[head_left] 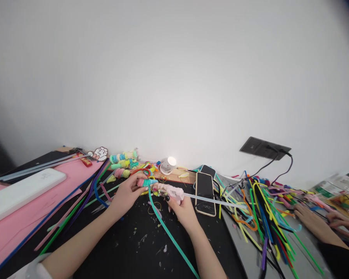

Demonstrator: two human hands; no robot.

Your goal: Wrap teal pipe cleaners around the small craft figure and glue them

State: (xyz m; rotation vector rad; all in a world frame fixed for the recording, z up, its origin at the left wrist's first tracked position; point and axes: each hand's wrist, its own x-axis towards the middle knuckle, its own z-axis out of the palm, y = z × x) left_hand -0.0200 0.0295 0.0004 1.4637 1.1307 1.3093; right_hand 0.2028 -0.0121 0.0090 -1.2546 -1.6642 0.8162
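My left hand [129, 193] pinches a small roll wound from pink and teal pipe cleaner [147, 182]. From it a long loose teal strand [170, 234] trails down toward the bottom edge. My right hand [180, 209] is wrapped round a pale pink glue gun [174, 192], its stained nozzle end pointing left, close to the roll. I cannot tell whether nozzle and roll touch. A long translucent glue stick [215, 200] sticks out of the gun's back, passing over a phone [205, 186]. Several finished-looking wound pieces [123, 156] lie beyond my left hand.
A lit white lamp [168, 164] stands against the wall. On the left are pink sheets [72, 174] and a white power bank [26, 193]. Many coloured pipe cleaners [267, 209] spread over a grey board on the right, where another person's hands [317, 223] are. Cables run from a wall socket [258, 147].
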